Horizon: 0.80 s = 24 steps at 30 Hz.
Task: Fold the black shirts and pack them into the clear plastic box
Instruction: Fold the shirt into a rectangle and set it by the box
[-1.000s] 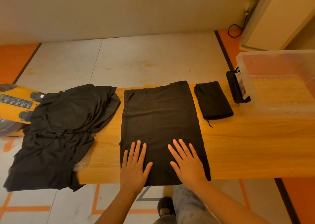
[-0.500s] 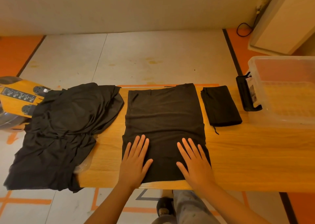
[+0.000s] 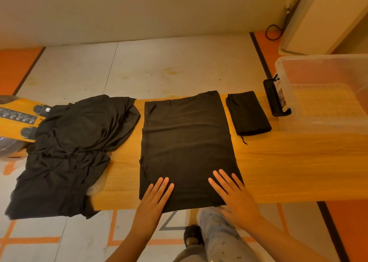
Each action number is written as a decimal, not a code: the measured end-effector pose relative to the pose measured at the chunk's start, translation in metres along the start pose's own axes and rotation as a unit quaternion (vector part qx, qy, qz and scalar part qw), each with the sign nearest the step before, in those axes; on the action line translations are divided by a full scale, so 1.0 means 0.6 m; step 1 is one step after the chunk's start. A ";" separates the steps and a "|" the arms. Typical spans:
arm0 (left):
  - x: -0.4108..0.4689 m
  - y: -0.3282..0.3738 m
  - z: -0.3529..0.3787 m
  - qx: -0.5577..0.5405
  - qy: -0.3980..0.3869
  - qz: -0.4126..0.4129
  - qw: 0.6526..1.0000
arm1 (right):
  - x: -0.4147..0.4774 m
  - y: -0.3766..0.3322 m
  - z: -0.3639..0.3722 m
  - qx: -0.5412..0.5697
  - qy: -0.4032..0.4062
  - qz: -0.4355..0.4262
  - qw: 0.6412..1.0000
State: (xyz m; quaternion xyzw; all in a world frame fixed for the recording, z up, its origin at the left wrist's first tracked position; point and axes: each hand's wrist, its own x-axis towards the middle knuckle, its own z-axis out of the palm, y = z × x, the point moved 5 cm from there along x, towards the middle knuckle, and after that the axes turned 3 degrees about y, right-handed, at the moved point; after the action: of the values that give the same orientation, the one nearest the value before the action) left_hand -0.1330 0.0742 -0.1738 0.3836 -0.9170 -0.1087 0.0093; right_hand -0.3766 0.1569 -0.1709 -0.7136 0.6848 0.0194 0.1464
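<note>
A black shirt [image 3: 187, 142] lies flat as a long rectangle across the wooden table [image 3: 288, 168], its near edge hanging slightly over the front. My left hand [image 3: 155, 198] and my right hand [image 3: 233, 196] press flat on its near end with straight fingers. A small folded black shirt [image 3: 249, 112] lies to its right. A loose pile of black shirts [image 3: 65, 148] covers the table's left end and droops over the edge. The clear plastic box [image 3: 326, 94] stands at the far right, with nothing visible inside.
A black clip handle [image 3: 273, 98] hangs on the box's left wall. Crumpled clear plastic [image 3: 97, 188] peeks from under the pile. An orange board with black fittings [image 3: 18, 118] sits at the far left. My leg and shoe [image 3: 201, 239] are below the table's front edge.
Both hands have slid back toward me along the shirt to its near edge, staying flat. The camera view has shifted slightly.
</note>
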 end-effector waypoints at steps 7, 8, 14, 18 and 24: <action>-0.028 0.008 0.000 0.021 -0.011 0.007 1.000 | -0.038 -0.005 0.030 -0.026 0.037 -0.006 0.999; -0.032 0.011 -0.001 0.016 -0.019 0.008 1.000 | -0.043 -0.006 0.027 -0.029 0.038 -0.003 0.999; -0.049 0.009 -0.031 -0.038 -0.041 0.025 0.998 | -0.047 0.008 0.000 -0.005 0.043 -0.027 0.999; -0.041 -0.001 -0.074 -0.187 -0.051 -0.052 0.980 | -0.042 0.013 -0.056 0.077 0.038 0.012 0.996; -0.017 -0.026 -0.109 -0.334 -0.042 -0.180 0.924 | -0.037 0.033 -0.110 0.215 0.021 0.110 0.970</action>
State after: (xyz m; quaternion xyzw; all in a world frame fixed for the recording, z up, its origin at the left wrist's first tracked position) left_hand -0.1085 0.0583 -0.1124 0.5121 -0.7424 -0.4247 0.0792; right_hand -0.4089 0.1626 -0.1065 -0.5859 0.7502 -0.1275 0.2786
